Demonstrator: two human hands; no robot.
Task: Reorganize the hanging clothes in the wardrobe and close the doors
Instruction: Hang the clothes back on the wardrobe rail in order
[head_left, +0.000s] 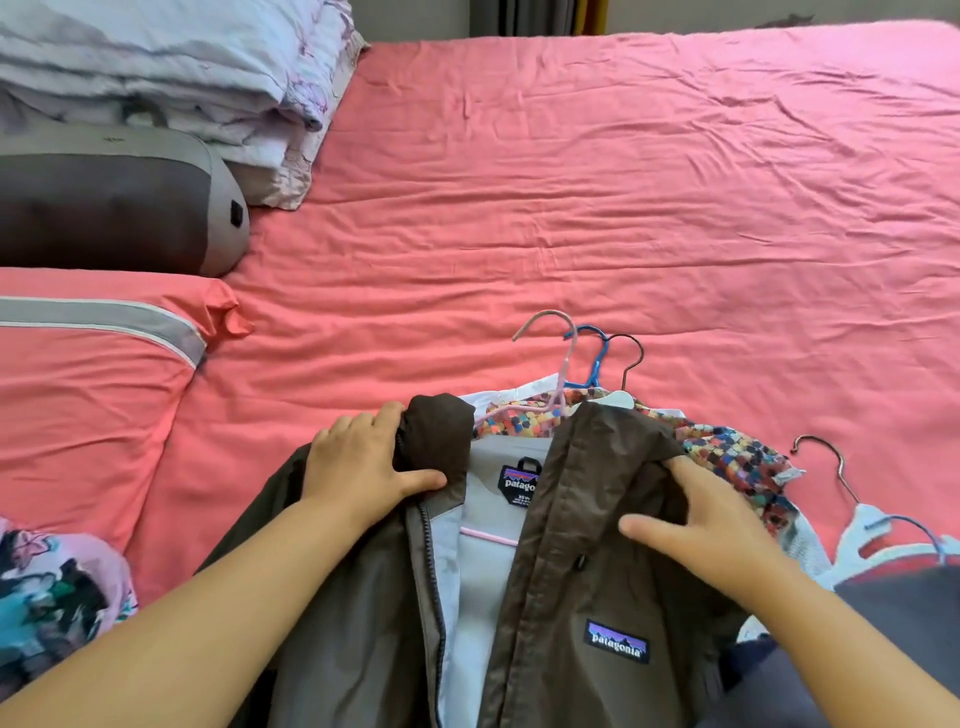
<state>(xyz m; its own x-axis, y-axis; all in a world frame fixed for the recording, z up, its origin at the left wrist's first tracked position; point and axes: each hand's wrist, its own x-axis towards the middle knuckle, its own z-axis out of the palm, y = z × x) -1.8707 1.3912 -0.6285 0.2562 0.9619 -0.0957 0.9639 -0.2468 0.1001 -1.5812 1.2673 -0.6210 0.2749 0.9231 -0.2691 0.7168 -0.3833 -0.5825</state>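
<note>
A dark brown jacket (582, 561) with a grey lining lies open on the pink bed, on top of a pile of clothes on hangers. My left hand (358, 462) grips its left collar and shoulder, thumb over the fabric. My right hand (696, 525) holds the right shoulder of the jacket, fingers tucked under a fold and thumb lying on top. Under the jacket lies a multicoloured mosaic-print garment (727, 452). Pink (561, 358), blue (592, 358) and dark metal (631, 358) hanger hooks stick out above the collar. No wardrobe is in view.
A second pile with a metal hook (826, 462) and white hangers lies at the right, over grey and red clothes (904, 597). A brown-and-grey cushion (114, 202), folded white bedding (171, 67) and a pink pillow (93, 395) sit at the left. The pink sheet (623, 208) stretches beyond.
</note>
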